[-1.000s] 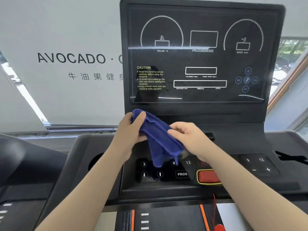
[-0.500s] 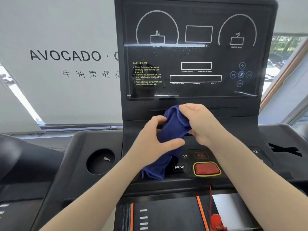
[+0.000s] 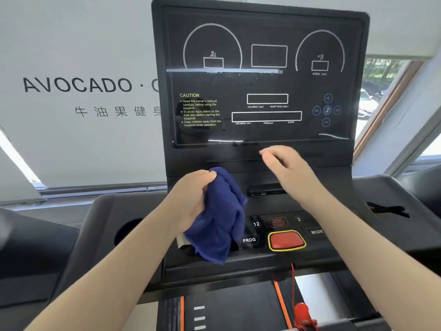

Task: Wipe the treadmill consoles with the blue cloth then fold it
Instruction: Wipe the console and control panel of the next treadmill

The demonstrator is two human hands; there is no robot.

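- While the left hand [image 3: 191, 199] gripped the bunched blue cloth [image 3: 220, 216] above the button panel [image 3: 281, 225], the right hand [image 3: 286, 166] hovered empty, fingers loosely curled.
- Dangling cloth could drag across the red stop button [image 3: 286, 240] or slip loose.

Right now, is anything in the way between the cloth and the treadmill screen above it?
Nothing visible. The left hand holds the blue cloth bunched below the screen; only bare black panel lies between. The right hand hovers beside that path, holding nothing.
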